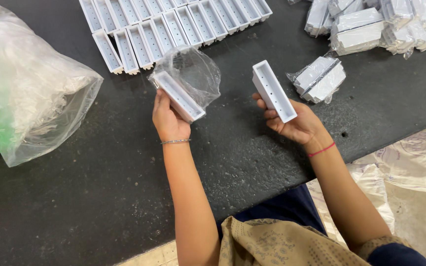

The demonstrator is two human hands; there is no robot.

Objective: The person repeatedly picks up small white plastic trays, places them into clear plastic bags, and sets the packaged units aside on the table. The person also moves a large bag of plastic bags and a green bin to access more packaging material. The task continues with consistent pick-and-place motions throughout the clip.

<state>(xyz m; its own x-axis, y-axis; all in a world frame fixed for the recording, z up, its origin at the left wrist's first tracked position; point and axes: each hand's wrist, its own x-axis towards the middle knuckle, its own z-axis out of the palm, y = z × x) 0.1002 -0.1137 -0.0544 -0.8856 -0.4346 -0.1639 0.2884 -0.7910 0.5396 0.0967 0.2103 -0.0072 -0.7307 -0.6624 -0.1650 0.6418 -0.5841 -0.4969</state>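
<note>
Both forearms reach over the bench's near edge: the left hand (169,120) closes its grip on a white tray (179,96) half inside a clear bag (193,74), while the right hand (292,123) cradles a bare white tray (273,91) in curled fingers. Sliding the bagged one out cleanly likely means pinching the film, not the plastic. Unwrapped trays (173,27) line the far edge.

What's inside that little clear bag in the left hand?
The bag holds one white tray, its lower end sticking out above the left hand. Crinkled plastic blurs the rest.
</note>
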